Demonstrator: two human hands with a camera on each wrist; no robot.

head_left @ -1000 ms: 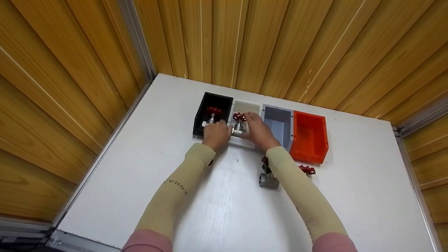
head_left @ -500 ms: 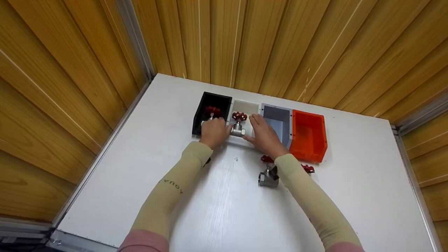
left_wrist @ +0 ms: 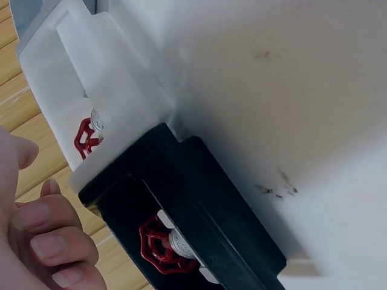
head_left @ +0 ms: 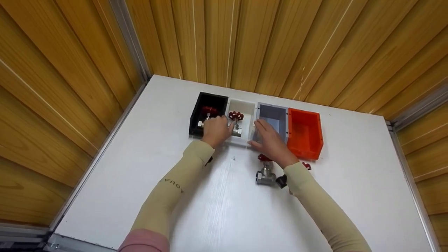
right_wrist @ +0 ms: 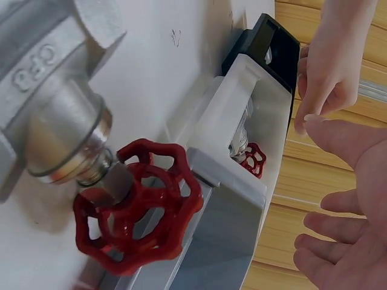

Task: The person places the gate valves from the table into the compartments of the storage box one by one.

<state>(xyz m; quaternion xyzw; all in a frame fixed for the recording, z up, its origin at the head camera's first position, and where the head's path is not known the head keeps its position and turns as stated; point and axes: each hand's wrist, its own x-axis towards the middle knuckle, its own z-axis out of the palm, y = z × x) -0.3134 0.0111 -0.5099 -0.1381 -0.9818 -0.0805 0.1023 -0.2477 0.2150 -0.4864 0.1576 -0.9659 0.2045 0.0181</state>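
Note:
A steel valve (head_left: pixel 237 132) with a red handwheel stands in the white bin (head_left: pixel 243 105). Another red-wheeled valve (head_left: pixel 209 111) is in the black bin (head_left: pixel 214 94), partly hidden by my left hand (head_left: pixel 216 131). That hand hovers over the bins' front edges, fingers loosely curled around nothing, as the left wrist view shows. My right hand (head_left: pixel 273 143) is over the front of the grey bin (head_left: pixel 273 107), fingers spread and holding nothing. On the table below it lies a third valve (head_left: pixel 265 177), large in the right wrist view with its red handwheel (right_wrist: pixel 142 208).
An orange bin (head_left: pixel 304 126) closes the row on the right. Beside the right forearm, a red handwheel (head_left: pixel 306 166) peeks out, the rest covered by the sleeve. Wood-patterned walls (head_left: pixel 224 42) stand behind and left of the white table (head_left: pixel 140 157).
My right hand has drawn away from the valve in the white bin, rightward and toward me, over the grey bin. The left hand stays close to where it was.

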